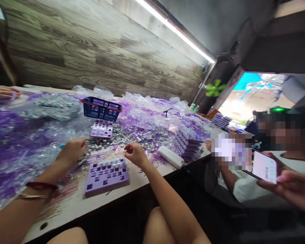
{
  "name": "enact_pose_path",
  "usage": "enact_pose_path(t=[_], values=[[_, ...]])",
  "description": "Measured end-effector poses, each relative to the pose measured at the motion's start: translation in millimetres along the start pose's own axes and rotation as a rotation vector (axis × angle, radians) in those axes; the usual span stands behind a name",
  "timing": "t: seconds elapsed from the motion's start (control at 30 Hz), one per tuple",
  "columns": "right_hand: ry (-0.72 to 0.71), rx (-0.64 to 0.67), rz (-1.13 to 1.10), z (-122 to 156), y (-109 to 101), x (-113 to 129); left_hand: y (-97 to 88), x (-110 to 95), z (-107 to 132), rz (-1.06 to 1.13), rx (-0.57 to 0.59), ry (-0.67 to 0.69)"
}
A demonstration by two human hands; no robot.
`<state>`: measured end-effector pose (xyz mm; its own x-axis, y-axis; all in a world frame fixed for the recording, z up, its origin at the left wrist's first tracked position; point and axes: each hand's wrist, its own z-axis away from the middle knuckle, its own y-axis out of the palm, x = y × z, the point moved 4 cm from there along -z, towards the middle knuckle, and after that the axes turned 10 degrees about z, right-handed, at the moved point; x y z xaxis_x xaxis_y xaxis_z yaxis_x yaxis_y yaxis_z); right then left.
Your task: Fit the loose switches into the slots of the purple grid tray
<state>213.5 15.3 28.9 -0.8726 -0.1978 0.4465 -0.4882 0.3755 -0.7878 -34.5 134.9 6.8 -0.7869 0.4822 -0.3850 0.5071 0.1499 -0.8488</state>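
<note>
A bare strip of the bench point(77, 205) borders its near edge, passing in front of the purple keyboard case point(107, 176); a second gap separates this case from the white oblong block point(170, 157). Between the left hand point(72, 149) and right hand point(136, 154), the space directly above the case is open. Low forward passage is obstructed by strewn small parts point(122, 135), a farther keyboard case point(101, 130) and the dark blue basket point(100, 111); heaped plastic bags point(48, 134) bound the left, stacked purple panels point(186, 144) the right.
</note>
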Motion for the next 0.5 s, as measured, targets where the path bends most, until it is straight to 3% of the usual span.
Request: enact_pose_path(t=[0.17, 0.33, 0.5], values=[[-0.018, 0.092, -0.037, 0, 1, 2, -8.0, -30, 7, 0.128, -0.037, -0.042], [-0.015, 0.158, 0.025, -1, 4, 0, -3.6, -61, 18, 0.286, 0.109, -0.108], [-0.013, 0.179, 0.045, -1, 5, -1, 3.5, -71, 22, 0.445, 0.190, -0.137]])
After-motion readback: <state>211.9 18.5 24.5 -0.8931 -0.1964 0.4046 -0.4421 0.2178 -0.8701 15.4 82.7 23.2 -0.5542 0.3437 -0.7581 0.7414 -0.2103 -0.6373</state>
